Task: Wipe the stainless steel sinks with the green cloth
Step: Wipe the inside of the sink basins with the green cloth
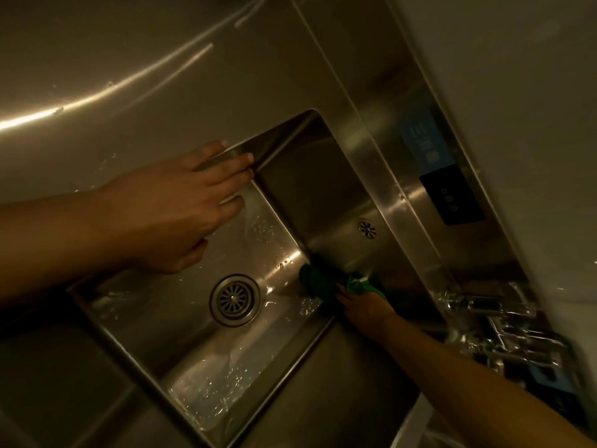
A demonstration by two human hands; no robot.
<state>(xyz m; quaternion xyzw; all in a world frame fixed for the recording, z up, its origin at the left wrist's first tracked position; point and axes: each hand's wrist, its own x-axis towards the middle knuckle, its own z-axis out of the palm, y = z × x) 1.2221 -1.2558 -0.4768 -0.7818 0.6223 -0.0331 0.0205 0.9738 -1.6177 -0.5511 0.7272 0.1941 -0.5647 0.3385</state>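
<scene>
A stainless steel sink (326,176) fills the middle of the view, its basin wet, with a round drain (235,300) in the floor. My left hand (181,205) rests flat on the sink's near-left rim, fingers straight and reaching over the edge. Deep inside the basin my right hand (365,310) grips the bunched green cloth (326,281) and presses it into the corner where the floor meets the back wall. The cloth hides most of that hand's fingers.
A small overflow outlet (367,228) sits on the basin's back wall. Behind the sink runs a steel ledge with a blue label (423,140) and a black panel (452,195). A chrome tap (478,305) and blurred metal items lie at the right. Steel counter (129,76) spreads to the left.
</scene>
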